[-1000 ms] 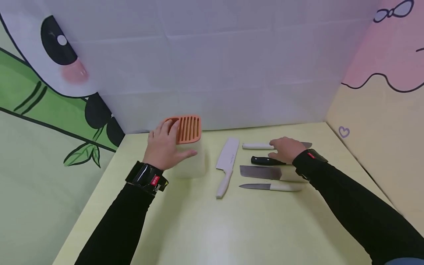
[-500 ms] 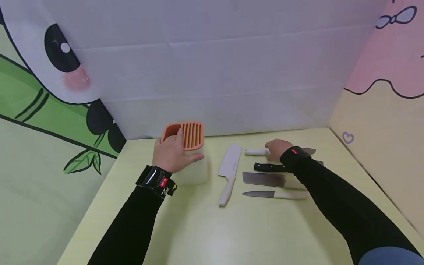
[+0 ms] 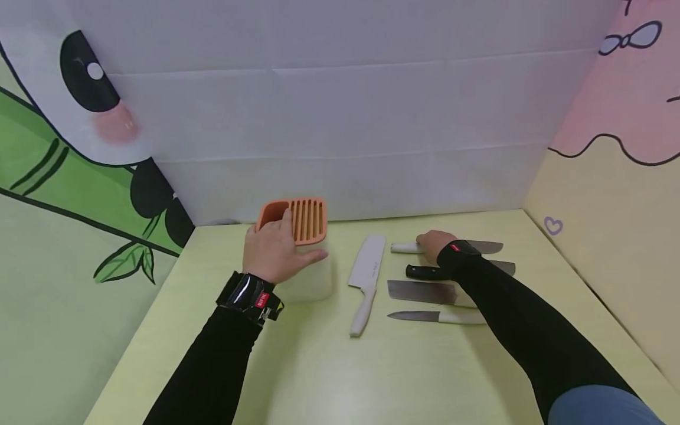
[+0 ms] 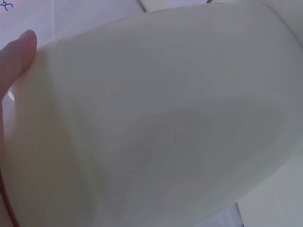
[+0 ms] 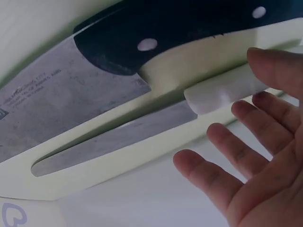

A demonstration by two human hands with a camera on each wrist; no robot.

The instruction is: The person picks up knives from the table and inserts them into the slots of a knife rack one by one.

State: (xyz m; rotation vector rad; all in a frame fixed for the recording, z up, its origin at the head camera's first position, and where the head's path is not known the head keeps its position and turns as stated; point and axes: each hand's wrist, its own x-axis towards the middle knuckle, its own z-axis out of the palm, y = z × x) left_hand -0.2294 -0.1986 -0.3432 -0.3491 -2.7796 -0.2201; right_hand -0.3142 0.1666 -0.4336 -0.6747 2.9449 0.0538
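My left hand [image 3: 276, 248] holds the near left side of a white knife block [image 3: 310, 283] with an orange slotted top [image 3: 309, 221]. Its fingers lie over the rim and its thumb [image 4: 21, 54] along the wall, in the left wrist view. At the back right, my right hand [image 3: 435, 243] is over a white-handled knife [image 3: 406, 248] lying flat. In the right wrist view, thumb and spread fingers stand on either side of that knife's white handle [image 5: 218, 94], not closed round it. A black-handled knife [image 5: 180, 35] lies alongside.
A white cleaver [image 3: 366, 262] lies between block and right hand. Nearer than the black-handled knife are a rectangular-bladed knife [image 3: 419, 291] and a small pointed knife [image 3: 417, 316]. A printed cloth wall [image 3: 372, 130] rises behind the table [image 3: 329, 378].
My right hand has moved left along the back knife toward its handle end. My left hand has shifted slightly on the block, uncovering more of the orange top's opening. The knives lie in the same arrangement.
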